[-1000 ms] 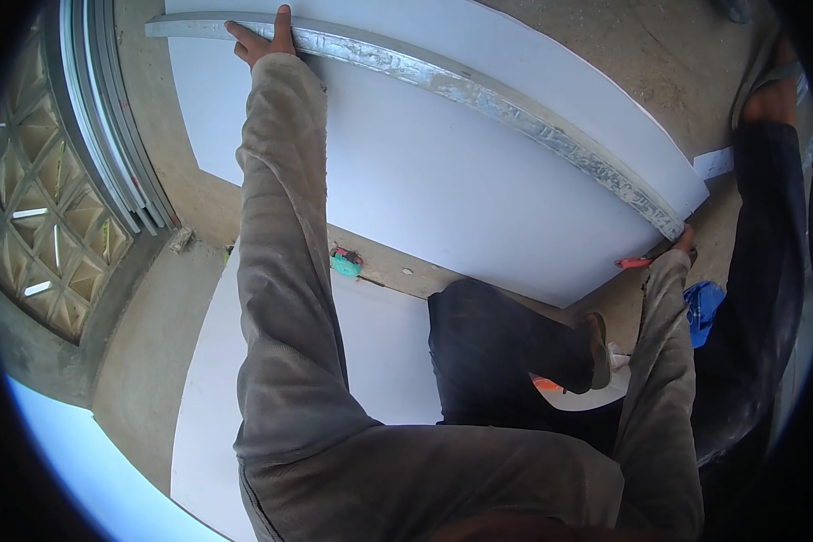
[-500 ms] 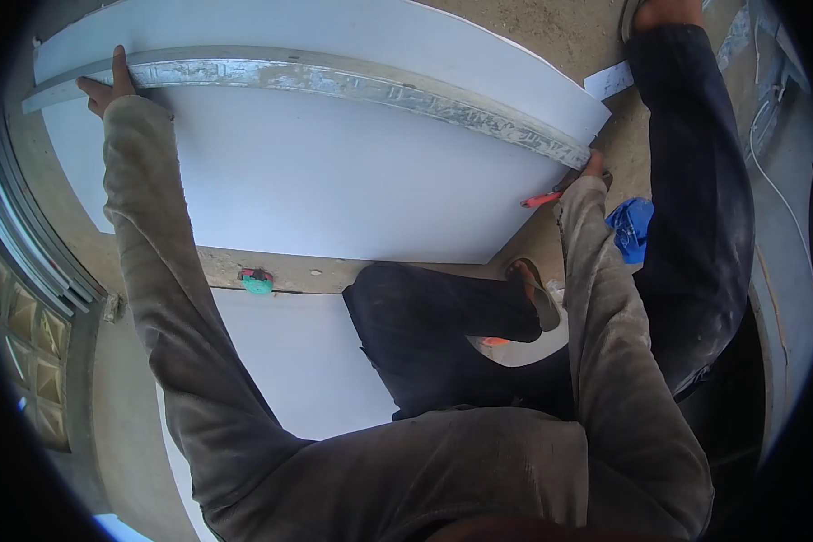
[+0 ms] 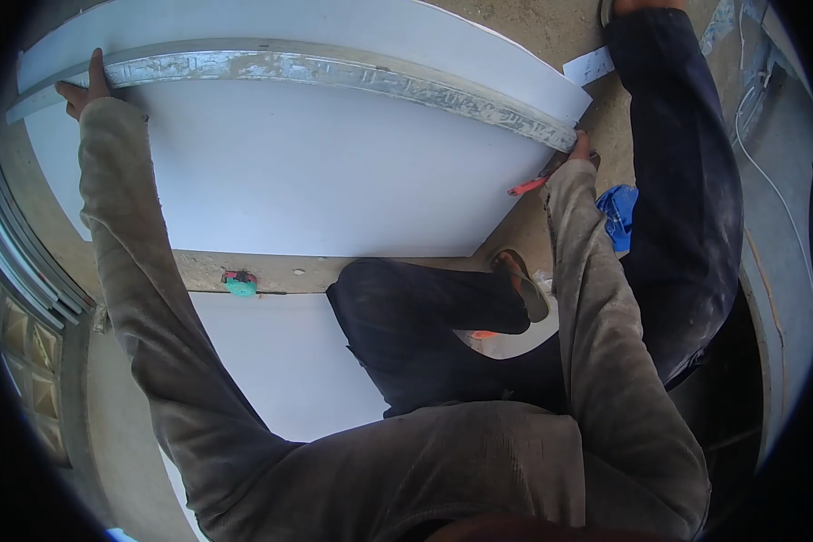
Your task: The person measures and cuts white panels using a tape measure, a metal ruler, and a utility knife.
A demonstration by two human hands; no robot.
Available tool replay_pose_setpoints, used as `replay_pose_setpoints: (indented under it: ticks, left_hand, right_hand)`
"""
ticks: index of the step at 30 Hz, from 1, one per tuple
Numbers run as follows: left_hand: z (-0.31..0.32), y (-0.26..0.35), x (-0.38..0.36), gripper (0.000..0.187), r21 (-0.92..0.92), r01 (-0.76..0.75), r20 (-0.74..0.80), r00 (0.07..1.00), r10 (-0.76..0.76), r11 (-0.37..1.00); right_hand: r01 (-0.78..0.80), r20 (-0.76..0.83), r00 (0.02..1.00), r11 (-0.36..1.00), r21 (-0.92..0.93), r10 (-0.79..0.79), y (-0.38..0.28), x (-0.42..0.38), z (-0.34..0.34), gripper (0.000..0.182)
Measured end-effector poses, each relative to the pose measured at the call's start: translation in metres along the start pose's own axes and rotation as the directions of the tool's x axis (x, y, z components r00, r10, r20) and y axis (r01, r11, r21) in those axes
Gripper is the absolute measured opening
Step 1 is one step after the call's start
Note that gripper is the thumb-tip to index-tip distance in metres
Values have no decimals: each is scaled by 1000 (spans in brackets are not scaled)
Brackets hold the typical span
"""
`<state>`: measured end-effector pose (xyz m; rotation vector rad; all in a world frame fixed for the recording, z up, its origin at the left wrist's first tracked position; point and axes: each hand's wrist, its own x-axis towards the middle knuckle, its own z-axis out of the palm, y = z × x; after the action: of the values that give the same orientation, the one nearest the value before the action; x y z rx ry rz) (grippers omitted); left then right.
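A long metal straightedge point(image 3: 334, 72), smeared with whitish paint or plaster, lies across a large white board point(image 3: 289, 172); the lens makes it look curved. Near its left end, my left hand point(image 3: 85, 88) holds it against the board, forefinger stretched across the bar and thumb apart. My right hand point(image 3: 582, 147) closes around the right end, by the board's corner. Beneath that hand and wrist runs a tool with a red handle point(image 3: 527, 186) and a dark far part; whether the hand also grips it I cannot tell.
A green and red tape measure point(image 3: 240, 284) sits on the floor strip between the board and a second white sheet point(image 3: 280, 361) under my leg. Blue crumpled material point(image 3: 618, 215) lies by my right forearm. A white offcut point(image 3: 589, 66) is near my foot. Metal rails point(image 3: 34, 257) stand left.
The whole view has shifted slightly, so things appear a little further up and left. Both hands keep their places on the straightedge, which stays put on the board.
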<state>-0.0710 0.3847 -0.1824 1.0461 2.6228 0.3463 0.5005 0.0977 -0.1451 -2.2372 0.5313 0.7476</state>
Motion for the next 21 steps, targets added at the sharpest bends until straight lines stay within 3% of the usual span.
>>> replay_pose_setpoints:
  ticks: [5, 7, 8, 9, 10, 11, 13, 14, 15, 16, 18, 19, 20, 21]
  left_hand:
    - [2, -6, 1, 104, -29, -29, -6, 1000, 29, 999]
    - [-2, -18, -4, 92, -262, -104, 29, 993, 116, 959]
    - [-7, -20, -26, 86, -425, -39, 40, 997, 61, 904]
    - [-23, -3, -77, 80, -578, 24, 58, 998, 12, 816]
    - [-28, -17, -115, 74, -454, -106, -44, 994, 97, 885]
    - [-33, -43, -152, 72, -284, -169, -113, 983, 142, 944]
    - [-40, -84, -220, 75, -150, 76, -37, 996, -82, 986]
    - [-34, -121, -243, 80, 8, 223, 4, 975, -223, 975]
    - [-37, -135, -257, 87, 4, 361, 58, 931, -361, 932]
    - [-35, -143, -267, 94, -3, 495, 110, 864, -491, 869]
    - [-15, -162, -268, 112, 282, 515, 148, 811, -567, 810]
    - [-17, -153, -265, 119, 350, 529, 171, 775, -608, 773]
    - [-19, -140, -259, 125, 408, 542, 192, 736, -650, 734]
    - [-34, -142, -248, 129, 430, 554, 252, 685, -684, 713]
  right_hand:
    - [-60, 108, 993, 987, 146, 45, 8, 28, -5, 37]
    - [-73, 139, 989, 986, 153, 52, 8, 29, -3, 44]
    - [-77, 146, 988, 985, 155, 54, 8, 24, -2, 44]
    - [24, 51, 998, 997, 68, -27, 4, 14, 0, 47]
    - [120, -39, 992, 992, -25, -121, -2, 3, 1, 50]
    - [125, -31, 992, 992, -22, -125, -10, -6, 1, 50]
    - [-54, -477, 878, 980, -190, -43, -25, -24, 3, 51]
    - [-36, -451, 891, 980, -197, -57, -23, -30, 0, 51]
    - [72, -412, 861, 875, -480, -297, -16, -33, -10, 47]
    - [172, -301, 799, 679, -714, -520, -9, -34, -18, 43]
    - [535, 77, 685, 428, -728, -724, -5, -47, -18, 37]
    - [697, 265, 573, 292, -655, -776, -6, -60, -7, 35]
    - [826, 562, 470, 114, -552, -681, -5, -81, -2, 34]
    - [943, 834, 243, -81, -323, -495, -3, -116, 42, 35]
